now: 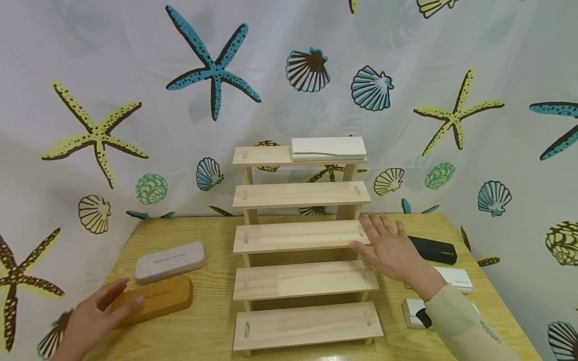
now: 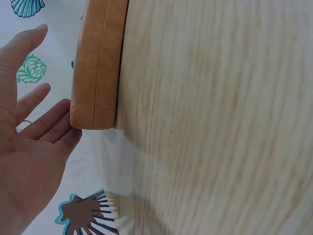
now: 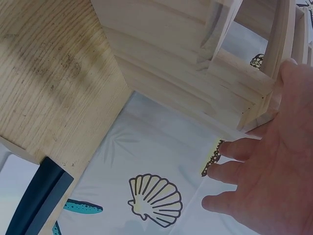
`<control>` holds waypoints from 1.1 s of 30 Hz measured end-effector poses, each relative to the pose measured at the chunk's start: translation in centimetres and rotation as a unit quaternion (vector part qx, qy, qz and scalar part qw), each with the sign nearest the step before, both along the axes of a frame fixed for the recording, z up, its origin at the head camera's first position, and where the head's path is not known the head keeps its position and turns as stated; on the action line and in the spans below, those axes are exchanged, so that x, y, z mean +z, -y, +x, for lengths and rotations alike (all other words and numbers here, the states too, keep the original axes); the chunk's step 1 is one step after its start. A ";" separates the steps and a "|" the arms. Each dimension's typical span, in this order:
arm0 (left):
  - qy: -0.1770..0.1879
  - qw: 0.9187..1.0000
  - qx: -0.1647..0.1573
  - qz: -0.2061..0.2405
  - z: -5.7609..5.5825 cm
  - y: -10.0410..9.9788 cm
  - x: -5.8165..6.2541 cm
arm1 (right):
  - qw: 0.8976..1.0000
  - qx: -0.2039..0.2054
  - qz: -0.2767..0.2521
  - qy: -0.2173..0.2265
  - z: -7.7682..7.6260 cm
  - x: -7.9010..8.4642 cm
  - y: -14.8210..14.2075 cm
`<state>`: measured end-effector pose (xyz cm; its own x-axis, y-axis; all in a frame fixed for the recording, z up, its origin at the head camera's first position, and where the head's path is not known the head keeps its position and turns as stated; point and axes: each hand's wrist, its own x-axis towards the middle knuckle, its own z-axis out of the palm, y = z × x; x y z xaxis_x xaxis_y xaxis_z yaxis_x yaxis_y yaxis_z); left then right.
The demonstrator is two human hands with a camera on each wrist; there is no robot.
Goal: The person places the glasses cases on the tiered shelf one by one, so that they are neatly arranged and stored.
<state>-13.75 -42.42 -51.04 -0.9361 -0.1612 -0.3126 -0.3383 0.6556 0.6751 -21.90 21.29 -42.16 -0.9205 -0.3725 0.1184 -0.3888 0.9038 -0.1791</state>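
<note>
My left hand [image 1: 88,318] is beside a tan-orange glasses case [image 1: 167,297], with relaxed, spread fingers; in the left wrist view its fingertips are right at the end of that case. A light grey case [image 1: 173,260] lies just behind the tan one. My right hand [image 1: 390,250] is at the right end of the middle step of a five-tier wooden display rack [image 1: 298,281]. Its fingers are extended, with the thumb over the front edge of the step. The right wrist view shows the rack's side [image 3: 171,63] close to these fingers. A white case [image 1: 328,147] lies on the top tier.
Right of the rack, a black case [image 1: 435,250], a white case [image 1: 458,279] and another white case with a black tab [image 1: 412,312] lie on the wooden table [image 1: 212,321], partly hidden by my right arm. A curtain with starfish and shells [image 1: 280,115] hangs behind.
</note>
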 end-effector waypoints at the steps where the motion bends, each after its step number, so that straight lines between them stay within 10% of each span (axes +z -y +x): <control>1: 0.000 1.000 -0.003 -0.003 0.0 0.0 -0.1 | 1.000 0.000 -0.001 -0.001 0.0 0.0 0.0; 10: 0.023 0.993 -0.052 -0.099 -0.3 0.9 -1.5 | 1.000 -0.001 0.000 0.001 -0.1 -0.1 0.0; 33: -0.009 0.984 -0.092 -0.153 -0.5 2.3 -3.4 | 1.000 -0.003 -0.005 0.013 -0.2 0.0 -0.2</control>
<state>-14.22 -44.71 -54.44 -0.9634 -0.0731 -0.2581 -0.1850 0.8779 0.4417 -22.07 21.48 -42.17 -0.9253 -0.3662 0.0982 -0.3788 0.9040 -0.1984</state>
